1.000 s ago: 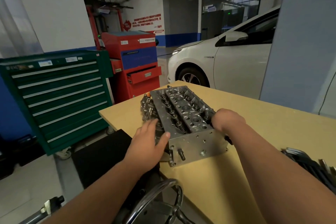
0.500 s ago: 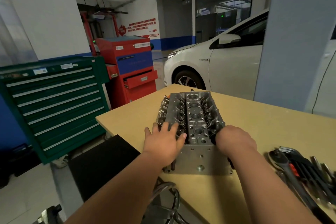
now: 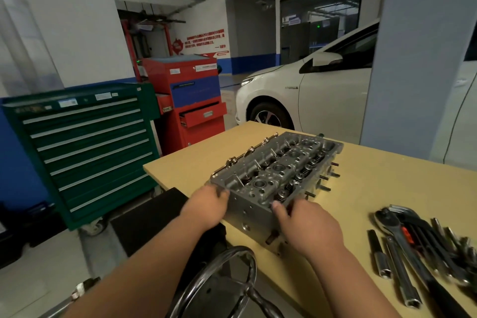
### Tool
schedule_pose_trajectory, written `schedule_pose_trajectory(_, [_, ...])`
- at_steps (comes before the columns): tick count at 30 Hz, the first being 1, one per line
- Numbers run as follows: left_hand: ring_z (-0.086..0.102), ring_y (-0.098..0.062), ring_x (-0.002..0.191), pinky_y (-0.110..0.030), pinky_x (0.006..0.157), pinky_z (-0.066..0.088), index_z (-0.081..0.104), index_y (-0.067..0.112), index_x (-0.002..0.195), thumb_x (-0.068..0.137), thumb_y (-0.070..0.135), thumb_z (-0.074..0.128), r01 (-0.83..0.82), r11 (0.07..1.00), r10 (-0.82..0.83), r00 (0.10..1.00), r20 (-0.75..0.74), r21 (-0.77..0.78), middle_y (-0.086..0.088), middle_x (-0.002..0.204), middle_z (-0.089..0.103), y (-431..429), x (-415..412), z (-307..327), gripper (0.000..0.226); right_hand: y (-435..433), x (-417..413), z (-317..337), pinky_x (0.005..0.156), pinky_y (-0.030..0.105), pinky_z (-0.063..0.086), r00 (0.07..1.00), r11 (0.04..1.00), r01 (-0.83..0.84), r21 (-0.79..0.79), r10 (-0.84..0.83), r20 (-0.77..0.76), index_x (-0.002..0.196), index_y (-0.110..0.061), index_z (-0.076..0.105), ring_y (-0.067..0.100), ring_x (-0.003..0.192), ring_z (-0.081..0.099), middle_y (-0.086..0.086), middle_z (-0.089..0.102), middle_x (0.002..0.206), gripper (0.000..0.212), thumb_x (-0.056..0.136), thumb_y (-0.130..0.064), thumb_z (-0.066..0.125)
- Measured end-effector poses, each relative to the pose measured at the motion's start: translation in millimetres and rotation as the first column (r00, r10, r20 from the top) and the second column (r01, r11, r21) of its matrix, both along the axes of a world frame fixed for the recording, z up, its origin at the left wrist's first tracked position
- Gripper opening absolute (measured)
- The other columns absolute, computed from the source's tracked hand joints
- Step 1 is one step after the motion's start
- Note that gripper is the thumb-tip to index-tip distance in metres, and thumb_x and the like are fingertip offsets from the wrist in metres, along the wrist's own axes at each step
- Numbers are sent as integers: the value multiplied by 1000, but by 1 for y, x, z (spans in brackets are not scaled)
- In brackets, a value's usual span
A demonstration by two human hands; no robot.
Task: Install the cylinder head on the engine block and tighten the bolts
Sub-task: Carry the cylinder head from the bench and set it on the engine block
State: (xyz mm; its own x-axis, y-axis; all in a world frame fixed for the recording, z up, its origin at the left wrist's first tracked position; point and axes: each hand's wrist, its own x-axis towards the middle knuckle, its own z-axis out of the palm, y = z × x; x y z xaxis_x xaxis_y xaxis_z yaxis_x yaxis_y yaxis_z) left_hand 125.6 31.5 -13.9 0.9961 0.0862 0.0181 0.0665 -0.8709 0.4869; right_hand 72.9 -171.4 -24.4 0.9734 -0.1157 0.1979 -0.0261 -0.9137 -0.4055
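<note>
A grey metal cylinder head (image 3: 277, 175) lies on the wooden table (image 3: 374, 188), its long axis running away to the right, valve springs facing up. My left hand (image 3: 206, 208) grips its near left corner, fingers curled under the edge. My right hand (image 3: 307, 224) grips the near right corner, thumb on the top face. Studs stick out of the head's right side. No engine block is in view.
Sockets, extensions and a ratchet (image 3: 418, 248) lie on the table at the right. A metal handwheel (image 3: 222, 284) and a black stand sit below the near table edge. A green tool cabinet (image 3: 82, 147), a red cabinet (image 3: 191, 100) and a white car (image 3: 309, 90) stand beyond.
The cylinder head has been swung on the table so its far end now points to the right. Both hands shifted to its near corners.
</note>
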Motion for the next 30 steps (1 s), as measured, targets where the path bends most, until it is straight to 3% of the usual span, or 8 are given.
schedule_pose_trajectory(5, [58,-21,103,-43,106,34,66,17,103,98,57,22,1,996,-18,985,-174,-94,-4,98,68,-42,-25,-6,60,20,-12,-12,56,29,46,1000,1000,16,-4,-16,-9,80,-24,43,17,64,54,-7,46,67,29,99,-45,36])
schedule_pose_trajectory(9, [60,-19,87,-33,84,48,62,17,87,99,46,32,20,989,-49,980,-194,-147,-6,93,64,-75,-40,-1,44,27,-13,-9,59,29,43,996,996,80,45,-78,-32,81,-24,50,21,72,58,-4,52,73,14,94,-28,46])
schedule_pose_trajectory(15, [55,-27,108,-44,100,40,65,12,105,95,54,33,-180,977,171,981,-88,-117,-10,116,61,-75,-47,0,53,26,-25,-14,68,33,51,984,954,-180,241,178,29,100,-19,59,24,82,64,4,65,91,28,97,-39,40])
schedule_pose_trajectory(19, [34,-27,121,-42,105,33,63,16,96,92,48,48,-307,952,303,939,160,0,-7,136,40,-75,-46,-4,36,-6,-25,-22,55,27,42,959,916,-282,284,274,70,76,-28,58,9,66,58,-7,61,71,33,98,-46,41])
schedule_pose_trajectory(21, [38,-26,113,-41,100,38,58,16,100,91,53,46,-327,945,327,938,114,-21,-8,126,46,-62,-29,-1,40,-29,-10,-27,52,24,41,974,917,-225,330,203,101,73,-30,58,5,60,57,-8,61,65,32,98,-43,43])
schedule_pose_trajectory(25, [49,-28,109,-41,99,41,55,15,118,78,83,23,-166,958,190,978,-85,233,-10,120,57,-17,18,0,86,-78,66,-24,51,21,38,964,874,-51,483,-83,252,90,-17,68,9,60,59,-8,64,69,26,98,-30,47])
schedule_pose_trajectory(27, [53,-27,113,-37,102,39,42,20,135,70,92,21,-83,991,104,975,-197,108,-5,123,57,1,34,-10,100,-96,122,-8,59,26,42,946,889,26,456,-170,277,96,-12,66,20,68,60,0,66,79,24,97,-28,47])
schedule_pose_trajectory(30, [56,-11,99,-30,94,37,40,37,127,59,95,20,18,1000,-11,961,-277,20,15,96,54,13,40,-11,92,-121,204,21,76,37,48,970,945,138,296,-190,154,106,-9,60,34,90,60,14,64,101,28,96,-31,47])
